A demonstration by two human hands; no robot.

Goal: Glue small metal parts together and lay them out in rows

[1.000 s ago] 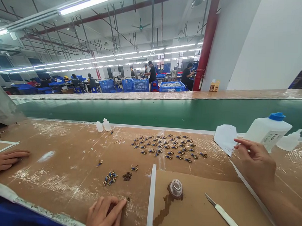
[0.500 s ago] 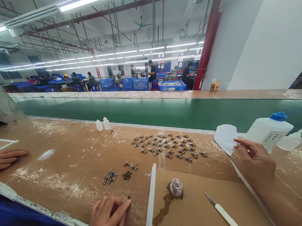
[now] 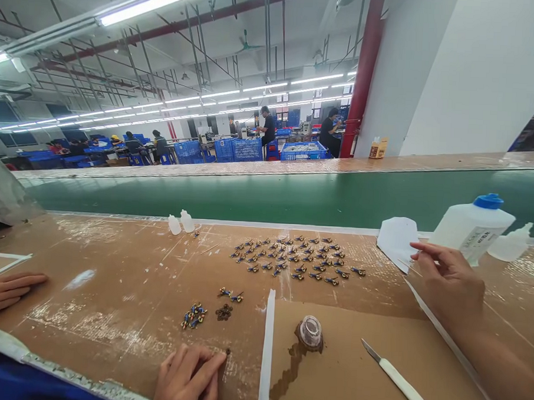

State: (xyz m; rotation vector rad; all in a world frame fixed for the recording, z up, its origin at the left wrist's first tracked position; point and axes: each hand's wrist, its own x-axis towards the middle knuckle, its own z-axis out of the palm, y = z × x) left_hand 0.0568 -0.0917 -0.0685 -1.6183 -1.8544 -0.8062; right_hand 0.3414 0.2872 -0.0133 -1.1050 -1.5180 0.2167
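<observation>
My left hand (image 3: 191, 376) rests on the brown table at the bottom, fingers bent and pressed together. Whatever they may hold is hidden. A small dark brown ring (image 3: 228, 351) lies right at its fingertips. On the right, my right hand (image 3: 453, 285) pinches a thin stick (image 3: 414, 270) above the table, near a white sheet (image 3: 398, 241). Between the hands is a small upturned clear cup (image 3: 311, 331) with brown stain around it. Beyond my left hand are a heap of tiny blue-and-yellow figures (image 3: 194, 316), a pile of brown rings (image 3: 224, 312) and a few loose figures (image 3: 231, 294).
Several figures (image 3: 291, 257) lie spread in rows. A white-handled craft knife (image 3: 400, 383) lies on cardboard. Two small bottles (image 3: 186, 221), a blue-capped bottle (image 3: 473, 227) and a dropper bottle (image 3: 510, 243) stand behind. Another person's hand (image 3: 8, 292) rests at left.
My left fingertips have drawn slightly left, away from the small ring. The right hand keeps its pinch on the stick. The whole view has shifted a little.
</observation>
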